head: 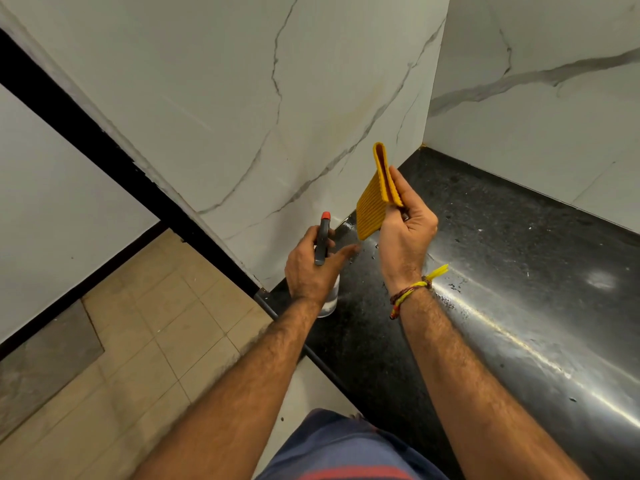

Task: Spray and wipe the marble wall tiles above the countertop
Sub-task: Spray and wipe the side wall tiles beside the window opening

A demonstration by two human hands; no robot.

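My left hand [311, 268] grips a spray bottle [323, 244] with a grey trigger head, a red nozzle tip and a clear body, its nozzle toward the white marble wall tiles [242, 98]. A folded orange ribbed cloth [375, 199] is pinched upright in my right hand [405, 230], just right of the bottle. Both hands hover over the near left end of the black countertop [502, 237]. The wall tiles have grey veins and a faint yellowish streak. The bottle's lower part is partly hidden behind my left hand.
A second marble wall [554, 98] meets the first at a corner at the back right. A black trim strip [86, 133] runs down the wall's left edge. Beige floor tiles [145, 323] lie to the left below the counter edge. Small droplets speckle the shiny counter.
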